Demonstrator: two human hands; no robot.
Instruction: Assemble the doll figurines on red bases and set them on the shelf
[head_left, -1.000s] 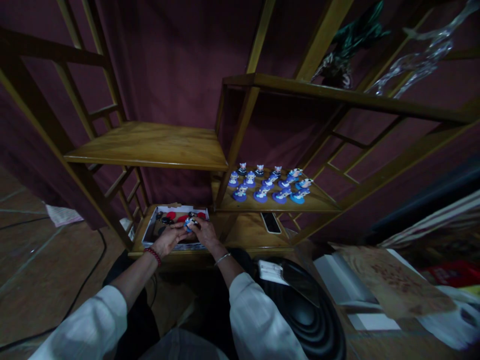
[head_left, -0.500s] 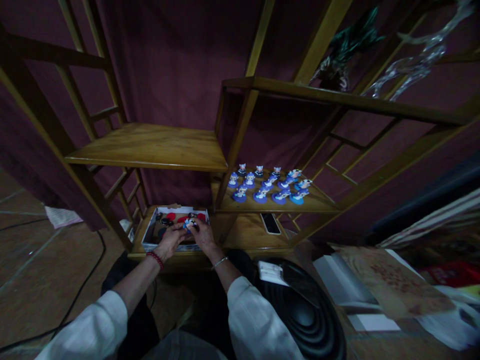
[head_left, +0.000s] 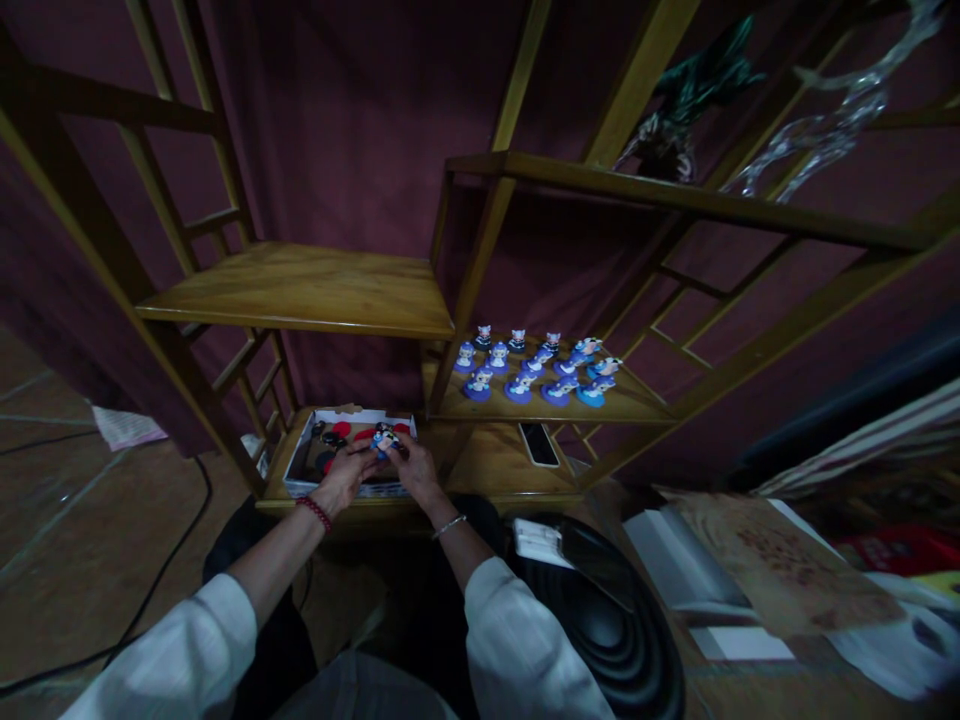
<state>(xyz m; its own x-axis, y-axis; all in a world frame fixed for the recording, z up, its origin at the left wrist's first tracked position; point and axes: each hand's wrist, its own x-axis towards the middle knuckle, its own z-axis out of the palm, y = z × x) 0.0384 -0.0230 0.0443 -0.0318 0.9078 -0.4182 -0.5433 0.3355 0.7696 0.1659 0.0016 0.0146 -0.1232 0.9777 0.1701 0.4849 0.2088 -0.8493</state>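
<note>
Between my two hands is a small blue-and-white figurine [head_left: 385,441], held just above a shallow cardboard box [head_left: 300,470]. My left hand [head_left: 346,474] closes its fingers on the figurine from the left; a red bead bracelet circles that wrist. From the right, my right hand [head_left: 415,470] grips the same figurine with thumb and fingers. Red and dark pieces [head_left: 341,430] lie in the box, partly hidden by my hands. On the shelf to the right, several figurines [head_left: 519,387] with purple or blue bases stand in rows.
A bare wooden shelf board [head_left: 300,290] juts out above the box. A phone [head_left: 539,444] lies on the lower board at right. Beside my right knee stands a black ridged round object [head_left: 607,630] bearing a white item [head_left: 538,541]. Glass ornaments [head_left: 832,130] occupy the upper right shelf.
The figurine has been turned and raised slightly to the right between my hands, showing more of its front. Both hands keep hold of it.
</note>
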